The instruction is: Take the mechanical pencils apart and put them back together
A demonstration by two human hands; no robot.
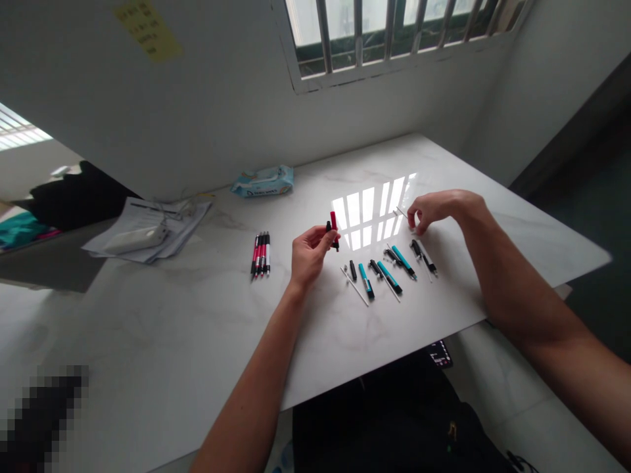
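My left hand (pixel 310 253) is raised over the table, its fingers closed on a red pen barrel (pixel 333 221) and a black pen part. To the right, my right hand (pixel 431 209) reaches down to the tabletop with curled fingers, close to a thin pen refill (pixel 401 211). What its fingertips pinch, if anything, is too small to make out. Between and below the hands lie taken-apart pens: a teal barrel (pixel 365 281), a black pen cap part (pixel 352 270), a white refill (pixel 355 287) and several similar sets. A black and white pen barrel (pixel 426 257) lies nearest my right hand.
Several assembled pens (pixel 260 255) lie side by side left of my left hand. A blue wipes pack (pixel 263 181) rests by the wall. Papers (pixel 148 226) with a white object on top are at the far left. The table's front edge runs before me.
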